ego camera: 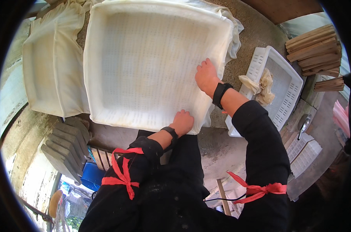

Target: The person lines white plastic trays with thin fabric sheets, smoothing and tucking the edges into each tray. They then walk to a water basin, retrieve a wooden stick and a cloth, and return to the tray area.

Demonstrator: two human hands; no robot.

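Observation:
A large plastic crate lined with pale cloth (146, 63) lies in front of me, its slotted bottom showing through the fabric. The cloth is draped over the rims. My left hand (183, 123) rests with curled fingers on the cloth at the near wall, close to the near right corner. Farther up the right wall, my right hand (206, 76) is bent over the cloth there, fingertips towards the inside. Whether either hand pinches the fabric cannot be made out.
At left stands another cloth-covered crate (42, 75). On the right, a white slotted plastic crate (290, 98) holds a crumpled cloth (265, 87). Beyond it are stacked wooden boards (314, 52). Grey slabs (66, 145) and a blue container (92, 177) stand at lower left.

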